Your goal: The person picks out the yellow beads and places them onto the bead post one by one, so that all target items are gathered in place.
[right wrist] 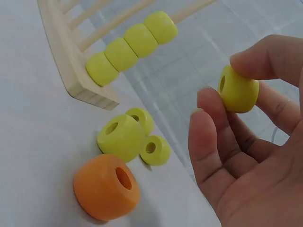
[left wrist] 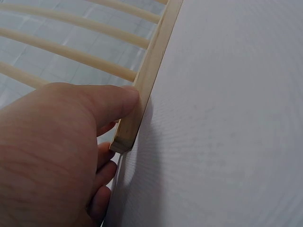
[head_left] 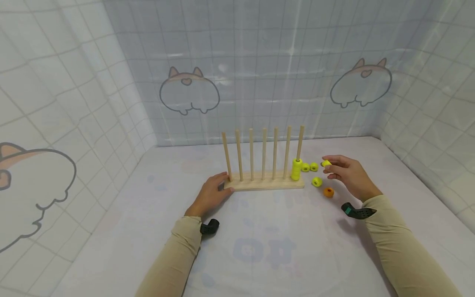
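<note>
A wooden peg rack with several upright rods stands mid-table. My left hand grips its left end, the thumb lying on the front edge of the base. On the rightmost rod sits a stack of yellow beads, several high. To the right of the rack my right hand pinches a yellow bead between thumb and fingers, above the table. The bead's hole faces the rack side in the right wrist view. Below it lie three loose yellow beads and an orange bead.
A pale cloth covers the table. Behind it hangs a tiled-pattern curtain with cartoon animal prints, and similar sheets rise at left and right. Black wrist bands sit over the sleeves.
</note>
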### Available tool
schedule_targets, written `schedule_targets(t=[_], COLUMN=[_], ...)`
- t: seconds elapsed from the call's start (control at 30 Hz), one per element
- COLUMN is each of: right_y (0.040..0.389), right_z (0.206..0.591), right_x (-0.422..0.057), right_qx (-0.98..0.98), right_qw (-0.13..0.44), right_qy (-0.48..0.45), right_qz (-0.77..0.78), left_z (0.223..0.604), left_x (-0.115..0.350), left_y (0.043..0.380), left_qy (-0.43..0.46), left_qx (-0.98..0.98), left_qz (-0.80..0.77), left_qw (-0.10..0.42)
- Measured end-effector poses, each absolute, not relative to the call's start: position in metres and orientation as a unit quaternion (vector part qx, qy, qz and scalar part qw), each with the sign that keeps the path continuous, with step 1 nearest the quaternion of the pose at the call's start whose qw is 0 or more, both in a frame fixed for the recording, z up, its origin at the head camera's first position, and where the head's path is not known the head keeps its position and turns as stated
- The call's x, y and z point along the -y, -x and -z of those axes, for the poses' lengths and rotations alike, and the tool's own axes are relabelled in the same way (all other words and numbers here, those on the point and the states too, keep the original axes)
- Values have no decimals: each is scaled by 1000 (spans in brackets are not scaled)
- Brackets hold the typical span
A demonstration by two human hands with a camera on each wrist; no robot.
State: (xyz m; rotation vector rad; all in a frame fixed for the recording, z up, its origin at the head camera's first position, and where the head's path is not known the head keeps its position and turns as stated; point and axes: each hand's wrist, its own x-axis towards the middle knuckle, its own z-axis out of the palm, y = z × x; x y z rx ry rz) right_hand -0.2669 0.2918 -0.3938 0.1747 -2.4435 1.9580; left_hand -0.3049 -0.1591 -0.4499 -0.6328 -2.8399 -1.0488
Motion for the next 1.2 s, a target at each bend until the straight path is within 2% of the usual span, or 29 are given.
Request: schedule_targets(t=[0.57, 1.2], right_y=[269, 285], right_z=[396, 378], right_x=[-277, -240], right_qx=[752, 752], right_qw=[8, 10], right_qy=[-50, -68], right_qz=[-657, -655], left_z=[451, 451], left_x=[163, 160], left_y=[305, 303], left_qy=[211, 208], left_qx=[918, 911], left_qz=[334, 354], left_qw=[31, 33])
